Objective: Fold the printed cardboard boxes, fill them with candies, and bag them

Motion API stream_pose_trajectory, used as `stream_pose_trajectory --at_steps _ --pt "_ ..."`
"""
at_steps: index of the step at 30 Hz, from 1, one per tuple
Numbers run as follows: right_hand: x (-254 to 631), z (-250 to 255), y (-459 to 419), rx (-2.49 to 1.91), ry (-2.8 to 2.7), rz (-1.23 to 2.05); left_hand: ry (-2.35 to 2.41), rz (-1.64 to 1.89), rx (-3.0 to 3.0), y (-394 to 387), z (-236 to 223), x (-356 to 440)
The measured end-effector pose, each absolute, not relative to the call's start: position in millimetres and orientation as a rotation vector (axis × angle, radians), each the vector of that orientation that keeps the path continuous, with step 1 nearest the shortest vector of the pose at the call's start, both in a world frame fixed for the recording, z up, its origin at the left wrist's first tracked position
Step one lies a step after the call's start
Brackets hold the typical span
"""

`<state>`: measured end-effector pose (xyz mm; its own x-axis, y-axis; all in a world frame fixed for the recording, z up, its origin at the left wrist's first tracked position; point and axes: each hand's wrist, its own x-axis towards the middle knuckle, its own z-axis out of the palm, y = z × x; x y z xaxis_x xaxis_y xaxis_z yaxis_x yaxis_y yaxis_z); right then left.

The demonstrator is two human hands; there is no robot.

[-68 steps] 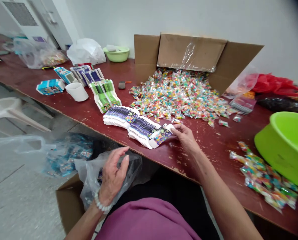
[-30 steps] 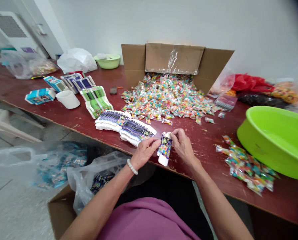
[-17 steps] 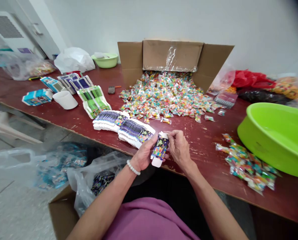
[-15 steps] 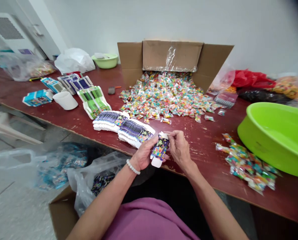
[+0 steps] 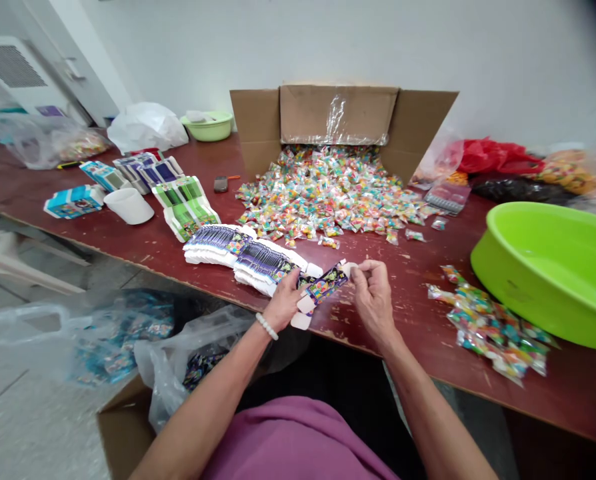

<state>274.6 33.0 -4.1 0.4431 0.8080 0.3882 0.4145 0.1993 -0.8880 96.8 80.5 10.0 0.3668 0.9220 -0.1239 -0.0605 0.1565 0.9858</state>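
Head view: L hand (image 5: 281, 301) is clamped on the near end of a printed purple carton (image 5: 327, 283), thumb on top; R hand (image 5: 375, 297) pinches the white tab (image 5: 349, 268) at its far end. Hands apart, carton bridging the gap. To do this well, prob. best to keep L grip firm but light, work the tab w/ R thumb + index only & bend on the fold lines so the card doesn't buckle. Rel. to carton: L hand approx. 8 o'clock, R hand 3, fanned row of cartons (image 5: 261, 257) 9–10, right by L hand; heap of wrapped packets (image 5: 328, 193) 12, well apart. Can't tell if the lower white flap (image 5: 301, 321), 7 o'clock, is the same pc.
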Motion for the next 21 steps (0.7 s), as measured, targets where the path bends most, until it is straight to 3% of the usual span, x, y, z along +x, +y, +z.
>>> stream_pose_trajectory --at_steps 6,12,14,21 --pt "289 4 23 -1.445 -1.261 0.442 1.11 1.094 1.403 93 29 87" --pt "263 29 11 -1.262 -1.379 0.744 0.445 0.237 0.942 66 41 74" --pt "251 36 7 -1.165 -1.368 0.898 0.337 0.136 0.84 55 38 74" --pt "229 51 -5 -1.049 -1.163 1.154 0.442 0.384 0.942 30 39 70"
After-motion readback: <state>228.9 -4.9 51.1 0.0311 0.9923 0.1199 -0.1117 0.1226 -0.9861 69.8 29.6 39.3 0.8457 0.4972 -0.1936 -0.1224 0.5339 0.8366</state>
